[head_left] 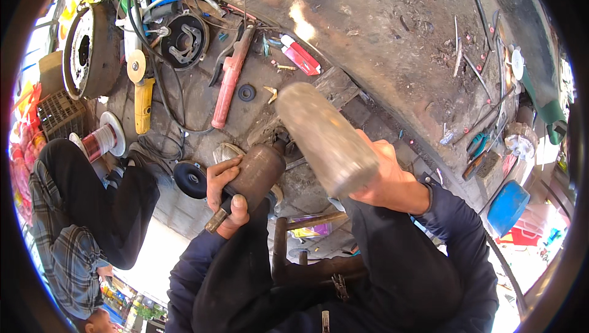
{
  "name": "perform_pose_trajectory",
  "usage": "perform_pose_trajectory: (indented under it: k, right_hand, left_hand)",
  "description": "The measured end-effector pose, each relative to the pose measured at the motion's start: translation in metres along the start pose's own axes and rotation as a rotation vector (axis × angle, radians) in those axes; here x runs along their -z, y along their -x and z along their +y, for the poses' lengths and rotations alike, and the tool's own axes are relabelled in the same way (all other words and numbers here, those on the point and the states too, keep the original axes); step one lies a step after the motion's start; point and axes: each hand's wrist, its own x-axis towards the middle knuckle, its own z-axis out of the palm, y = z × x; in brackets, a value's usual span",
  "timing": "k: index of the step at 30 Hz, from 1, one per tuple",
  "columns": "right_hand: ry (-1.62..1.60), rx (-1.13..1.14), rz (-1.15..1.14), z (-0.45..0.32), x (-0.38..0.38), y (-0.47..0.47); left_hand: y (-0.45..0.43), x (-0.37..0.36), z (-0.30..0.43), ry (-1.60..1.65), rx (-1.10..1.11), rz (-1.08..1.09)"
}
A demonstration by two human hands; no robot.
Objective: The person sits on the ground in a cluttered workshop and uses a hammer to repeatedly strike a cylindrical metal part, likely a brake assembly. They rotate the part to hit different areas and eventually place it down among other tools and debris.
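My left hand [228,190] grips a rusty brown metal cylinder [260,167] that lies slanted above my left thigh. A narrower shaft end [216,220] sticks out below the thumb. The far end of the cylinder narrows to a neck beside dark metal on the ground; whether they touch is hard to tell. In my right hand [391,169] is a mallet, its handle hidden. The thick, round wooden-looking mallet head [326,140] is raised, slightly blurred, and covers part of the ground beyond the cylinder.
Left of my hands lie a yellow angle grinder [144,103], a red electrode holder [228,89], a wire spool [101,137] and a black disc [190,180]. A person [92,213] crouches at left. A wooden stool [279,245] shows between my legs; a blue container [507,207] stands right.
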Motion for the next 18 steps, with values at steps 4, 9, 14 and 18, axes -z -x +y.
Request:
perform_pose_trajectory:
  k: [4, 9, 14, 18]
  right_hand:
    - [0.219, -0.626, -0.339, 0.019, -0.006, -0.021]
    - [0.094, -0.452, -0.15, 0.023, 0.012, -0.005]
    - [-0.102, -0.005, -0.038, 0.024, -0.004, 0.004]
    - [0.189, -0.522, -0.307, 0.036, -0.01, -0.012]
  left_hand:
    - [-0.002, -0.001, 0.0, 0.092, -0.01, 0.041]
    - [0.0, -0.002, 0.001, 0.057, 0.024, 0.044]
    - [0.0, 0.001, 0.001, 0.033, 0.022, 0.018]
    - [-0.003, -0.001, 0.001, 0.084, -0.006, 0.035]
